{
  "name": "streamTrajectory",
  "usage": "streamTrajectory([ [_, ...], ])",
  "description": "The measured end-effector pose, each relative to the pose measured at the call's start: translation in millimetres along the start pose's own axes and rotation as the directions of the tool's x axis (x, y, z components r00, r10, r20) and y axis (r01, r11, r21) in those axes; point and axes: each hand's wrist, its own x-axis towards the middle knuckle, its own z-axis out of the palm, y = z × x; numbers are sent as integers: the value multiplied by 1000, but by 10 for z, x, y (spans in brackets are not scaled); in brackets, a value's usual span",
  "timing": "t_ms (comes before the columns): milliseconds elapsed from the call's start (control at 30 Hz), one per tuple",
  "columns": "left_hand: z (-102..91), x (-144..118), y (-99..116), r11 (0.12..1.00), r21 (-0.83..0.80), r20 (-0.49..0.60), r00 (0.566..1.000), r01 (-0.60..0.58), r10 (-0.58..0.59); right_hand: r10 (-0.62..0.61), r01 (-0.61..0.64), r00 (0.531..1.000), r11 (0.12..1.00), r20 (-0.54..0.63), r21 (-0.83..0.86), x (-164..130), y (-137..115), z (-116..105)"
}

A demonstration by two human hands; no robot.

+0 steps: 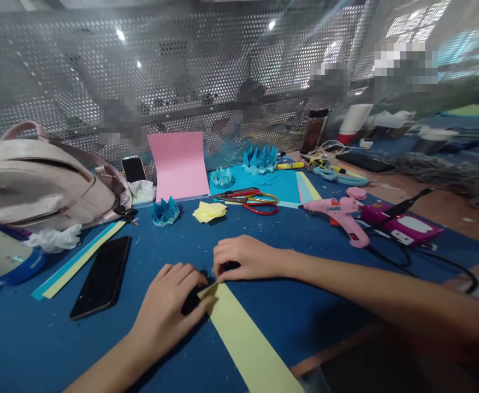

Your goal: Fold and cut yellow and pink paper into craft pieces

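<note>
Yellow strip [243, 338], lower centre: light, floppy paper (creases easily). Left hand [169, 305], right hand [245, 257] pinch its top end; take hold there.

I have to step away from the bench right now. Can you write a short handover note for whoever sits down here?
Left hand: rests on the near end of the long pale yellow paper strip, over a small dark object.
Right hand: fingertips press at the strip's tip.
Black phone lies left; red-handled scissors and pink glue gun lie behind.
Done: folded blue paper crowns stand behind.
Left: the strip lies flat, unfolded.
</note>
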Motion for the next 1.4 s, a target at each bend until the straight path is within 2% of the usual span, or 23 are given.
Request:
streamTrajectory([
  [133,40,120,-46,968,-153,40,980,199,-195,141,-139,989,989,-38,41,13,-17,45],
  [200,48,164,-76,946,-203,72,967,254,-244,183,-180,982,981,-40,70,21,-25,51],
  [300,48,189,-96,932,-238,95,961,274,-259,201,-197,979,976,-30,93,33,-32,48],
  [467,50,171,-89,945,-206,78,967,253,-242,206,-205,978,976,-6,70,47,-37,40],
  [767,76,144,-69,955,-185,47,973,232,-227,141,-134,987,987,78,-87,65,-82,-17],
  [867,81,148,-50,951,-205,47,973,230,-225,103,-93,992,986,70,-137,46,-93,-49],
  [967,83,159,-47,944,-235,53,972,233,-227,-13,19,1000,958,21,-287,-31,-85,-49],
  [1100,90,188,-78,931,-285,67,973,229,-219,-212,178,977,847,-12,-501,-194,-71,46],
  [1267,110,297,-103,938,-264,68,975,224,-213,-254,134,958,801,-129,-583,-315,-99,195],
  [1400,141,376,-105,939,-254,98,972,232,-213,-174,76,974,857,-147,-510,-317,-113,215],
])
